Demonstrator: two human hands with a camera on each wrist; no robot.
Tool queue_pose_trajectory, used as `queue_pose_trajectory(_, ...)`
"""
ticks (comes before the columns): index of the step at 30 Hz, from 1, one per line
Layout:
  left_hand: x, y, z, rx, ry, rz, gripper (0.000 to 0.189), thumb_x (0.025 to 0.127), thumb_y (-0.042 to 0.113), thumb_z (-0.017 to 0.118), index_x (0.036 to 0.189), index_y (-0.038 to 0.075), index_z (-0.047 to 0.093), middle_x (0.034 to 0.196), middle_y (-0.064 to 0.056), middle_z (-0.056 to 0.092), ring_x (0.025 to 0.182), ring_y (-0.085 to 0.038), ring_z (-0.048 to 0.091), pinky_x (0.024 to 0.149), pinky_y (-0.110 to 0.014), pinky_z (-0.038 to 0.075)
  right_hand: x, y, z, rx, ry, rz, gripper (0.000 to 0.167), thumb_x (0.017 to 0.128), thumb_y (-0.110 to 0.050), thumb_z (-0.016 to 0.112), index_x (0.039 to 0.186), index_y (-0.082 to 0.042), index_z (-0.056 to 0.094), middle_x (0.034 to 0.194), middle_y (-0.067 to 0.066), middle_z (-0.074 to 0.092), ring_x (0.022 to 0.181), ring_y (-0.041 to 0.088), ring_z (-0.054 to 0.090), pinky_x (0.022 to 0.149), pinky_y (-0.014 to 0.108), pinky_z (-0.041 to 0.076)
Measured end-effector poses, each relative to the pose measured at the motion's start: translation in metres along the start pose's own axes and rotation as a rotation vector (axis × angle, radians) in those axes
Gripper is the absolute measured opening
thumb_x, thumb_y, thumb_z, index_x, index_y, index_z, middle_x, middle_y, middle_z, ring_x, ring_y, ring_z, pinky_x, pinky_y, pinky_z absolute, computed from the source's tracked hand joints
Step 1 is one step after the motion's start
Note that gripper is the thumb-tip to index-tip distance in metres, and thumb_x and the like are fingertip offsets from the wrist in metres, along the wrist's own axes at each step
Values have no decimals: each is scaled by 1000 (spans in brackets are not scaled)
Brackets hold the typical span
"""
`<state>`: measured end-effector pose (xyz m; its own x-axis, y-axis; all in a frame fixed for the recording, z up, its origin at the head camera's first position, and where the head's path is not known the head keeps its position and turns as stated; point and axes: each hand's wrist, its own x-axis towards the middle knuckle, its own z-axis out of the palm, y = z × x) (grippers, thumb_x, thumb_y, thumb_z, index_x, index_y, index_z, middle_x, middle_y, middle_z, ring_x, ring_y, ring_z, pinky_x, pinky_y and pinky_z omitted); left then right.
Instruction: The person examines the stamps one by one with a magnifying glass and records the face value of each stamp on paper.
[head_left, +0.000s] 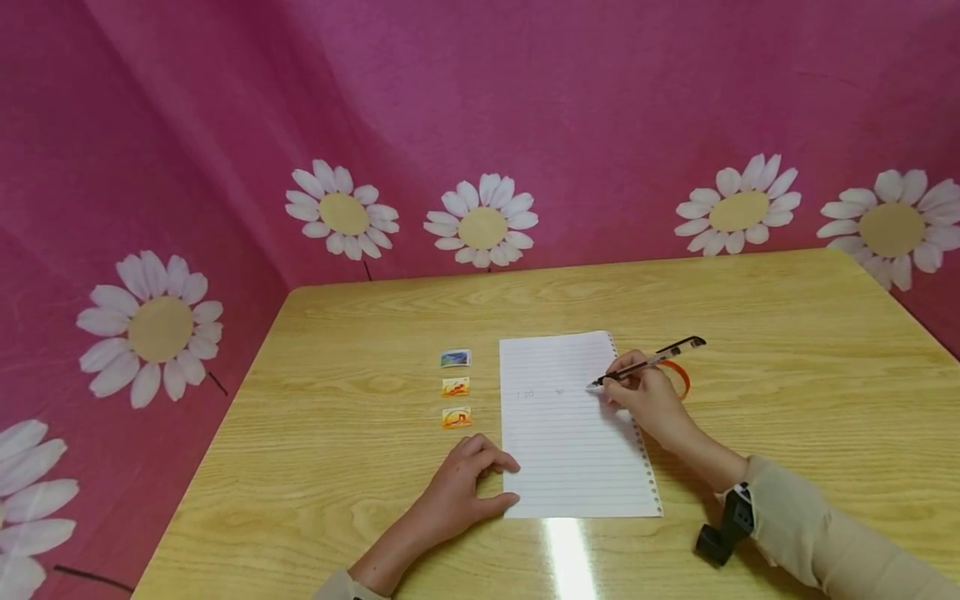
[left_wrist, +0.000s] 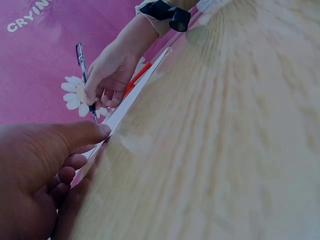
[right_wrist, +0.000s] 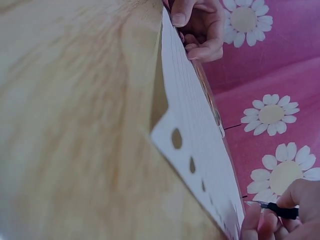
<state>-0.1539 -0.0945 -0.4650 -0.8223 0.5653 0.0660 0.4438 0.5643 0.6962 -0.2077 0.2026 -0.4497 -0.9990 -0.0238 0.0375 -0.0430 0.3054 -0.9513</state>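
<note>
My right hand (head_left: 658, 408) pinches a black-and-clear gel pen (head_left: 662, 355) between thumb and fingers. Its tip is right at a sheet of lined paper (head_left: 577, 467) with punched holes down the right side. Faint handwritten figures, something like "1.20" and "80", run along one line left of the tip. My left hand (head_left: 457, 492) rests at the sheet's lower left edge, thumb and fingers spread and touching the margin. In the left wrist view, the left thumb (left_wrist: 87, 134) lies on the paper's edge. The right wrist view shows the sheet's near holed corner (right_wrist: 167, 132) lifted slightly.
Three small stamp-like pictures stand in a column left of the paper: a blue one (head_left: 455, 358) and two yellow-orange ones, the nearest (head_left: 457, 417) just beyond my left hand. An orange ring (head_left: 681, 377) lies partly hidden behind my right hand. A pink daisy-print cloth (head_left: 600, 108) hangs behind the wooden table (head_left: 337, 400).
</note>
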Motion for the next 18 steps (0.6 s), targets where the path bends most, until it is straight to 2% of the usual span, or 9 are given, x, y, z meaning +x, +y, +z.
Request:
queue_pose_trajectory(7, 0, 0, 0, -2, -1, 1, 23, 86, 29, 76, 106, 19, 68, 97, 7, 53, 88, -6, 41, 80, -21, 37, 1, 5, 2, -120, 6, -19, 16, 92, 0, 59, 104, 6, 50, 81, 14, 61, 61, 5, 60, 56, 22, 51)
queue_pose_trajectory(18, 1, 0, 0, 3, 3, 7, 23, 85, 28, 76, 105, 19, 68, 96, 7, 53, 87, -6, 40, 80, -21, 37, 0, 4, 5, -193, 21, -26, 14, 92, 1, 59, 103, 3, 51, 81, 14, 60, 61, 5, 56, 54, 21, 46)
